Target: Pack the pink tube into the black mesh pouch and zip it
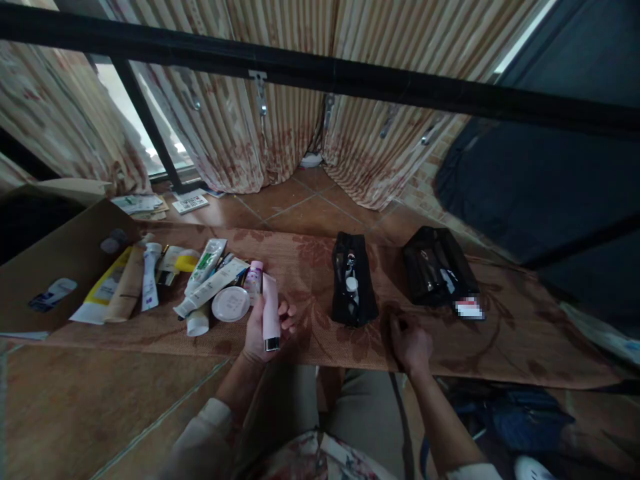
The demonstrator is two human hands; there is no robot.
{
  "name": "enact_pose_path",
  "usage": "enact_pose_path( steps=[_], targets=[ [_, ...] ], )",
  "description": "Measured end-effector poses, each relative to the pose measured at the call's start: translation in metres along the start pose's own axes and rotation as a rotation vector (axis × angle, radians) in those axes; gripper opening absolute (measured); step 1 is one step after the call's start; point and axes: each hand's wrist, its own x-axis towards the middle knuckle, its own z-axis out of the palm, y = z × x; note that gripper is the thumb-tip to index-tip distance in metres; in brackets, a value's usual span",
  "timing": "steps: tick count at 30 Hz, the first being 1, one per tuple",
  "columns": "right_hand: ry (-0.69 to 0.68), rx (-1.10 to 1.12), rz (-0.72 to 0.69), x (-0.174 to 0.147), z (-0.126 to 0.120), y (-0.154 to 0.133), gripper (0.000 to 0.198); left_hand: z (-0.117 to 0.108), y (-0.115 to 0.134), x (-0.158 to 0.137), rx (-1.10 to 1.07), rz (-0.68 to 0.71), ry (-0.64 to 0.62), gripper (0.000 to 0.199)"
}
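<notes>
A pink squeeze tube [271,310] with a silvery cap lies across the palm of my left hand [257,333], its fingers curled round it. Just beyond that hand are a purple-and-white bottle [254,279] and a round white-lidded jar [231,304]. My right hand [411,341] rests on the runner, fingers curled in; whether anything is inside them I cannot make out. It is nearest to two black pouches: one [371,303] stands open with small bottles inside, the other [435,267] sits farther right with some items in it.
Several tubes [205,287] are heaped to the left, by a yellow-and-white tube [107,287] and a beige tube [125,283]. A cardboard box [80,260] stands at the far left. The patterned runner [310,267] lies under everything; a dark metal bar [300,63] crosses above.
</notes>
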Motion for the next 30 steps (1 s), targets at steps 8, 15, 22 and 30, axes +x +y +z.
enact_pose_path(
  steps=[8,15,22,30],
  targets=[
    [-0.005,0.013,0.010,-0.0016,-0.0029,-0.0018,0.033,-0.0015,0.0001,-0.0034,0.020,-0.053,-0.050,0.056],
    [0.021,0.008,-0.006,-0.0023,-0.0030,-0.0016,0.033,-0.0034,-0.0004,-0.0035,0.048,-0.008,0.012,0.051],
    [0.019,0.010,-0.022,-0.0016,-0.0029,-0.0002,0.035,-0.0034,-0.0021,0.0016,0.077,0.011,0.074,0.049],
    [0.038,-0.022,-0.033,-0.0019,-0.0027,-0.0004,0.039,-0.0026,-0.0043,0.0023,0.058,0.018,0.103,0.045]
  ],
)
